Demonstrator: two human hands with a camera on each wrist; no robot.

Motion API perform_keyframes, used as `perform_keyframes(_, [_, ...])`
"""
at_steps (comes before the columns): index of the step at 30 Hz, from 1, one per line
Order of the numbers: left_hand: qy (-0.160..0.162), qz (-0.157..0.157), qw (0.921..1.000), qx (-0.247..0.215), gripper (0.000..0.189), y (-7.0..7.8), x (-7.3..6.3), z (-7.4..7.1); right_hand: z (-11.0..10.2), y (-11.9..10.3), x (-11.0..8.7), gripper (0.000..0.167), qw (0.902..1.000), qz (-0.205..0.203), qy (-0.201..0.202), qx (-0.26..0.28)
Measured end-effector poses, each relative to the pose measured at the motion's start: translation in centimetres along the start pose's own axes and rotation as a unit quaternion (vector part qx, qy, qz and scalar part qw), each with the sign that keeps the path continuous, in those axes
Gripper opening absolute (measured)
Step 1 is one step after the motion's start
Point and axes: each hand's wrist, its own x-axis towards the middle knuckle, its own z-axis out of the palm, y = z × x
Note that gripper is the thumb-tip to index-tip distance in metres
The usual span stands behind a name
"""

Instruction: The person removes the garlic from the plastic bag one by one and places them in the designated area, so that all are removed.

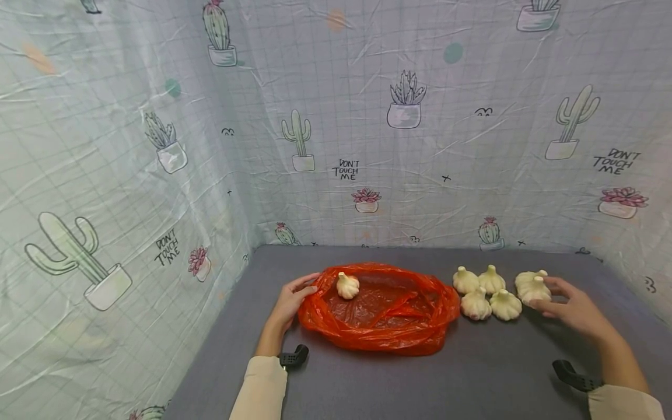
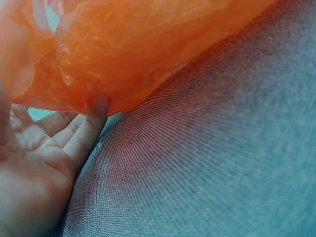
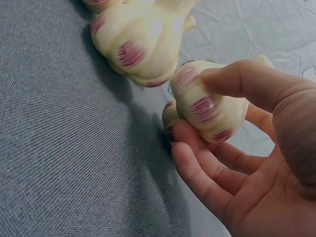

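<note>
An opened red plastic bag [image 1: 373,340] lies on the table with one garlic bulb [image 1: 347,286] inside, toward its left. My left hand [image 1: 287,300] grips the bag's left rim; the left wrist view shows fingers against the orange-looking plastic [image 2: 128,54], partly covered by it. On the right, my right hand [image 1: 574,309] holds a garlic bulb [image 3: 207,101] between thumb and fingers. That bulb has purple streaks and appears lifted slightly from the cloth. Close behind it sits another garlic bulb [image 1: 525,280], mostly hidden in the right wrist view.
Several more garlic bulbs [image 1: 476,303] stand grouped between the bag and my right hand. The grey table [image 1: 367,385] meets a cactus-printed curtain [image 1: 430,204] at the back and left. Black wrist cameras [image 1: 295,356] sit on both wrists.
</note>
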Motion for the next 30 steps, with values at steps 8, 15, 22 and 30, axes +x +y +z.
perform_keyframes(8, [0.004,-0.002,1.0,-0.001,0.039,0.15,-0.15,-0.03,0.18,0.63,0.45,0.089,0.9997,0.003,-0.004,-0.022])
perform_keyframes(15, [0.003,-0.004,1.0,-0.004,0.039,0.25,-0.16,-0.01,0.4,0.95,0.53,0.084,0.9989,0.005,-0.005,-0.046])
perform_keyframes(22, [-0.005,-0.006,0.9999,-0.008,0.04,0.13,-0.08,-0.03,0.59,0.94,0.46,0.085,0.9979,0.011,-0.01,-0.063])
perform_keyframes(30, [-0.01,-0.008,0.9998,-0.017,0.04,0.07,0.01,-0.14,0.53,0.95,0.56,0.086,0.9976,0.014,-0.016,-0.065])
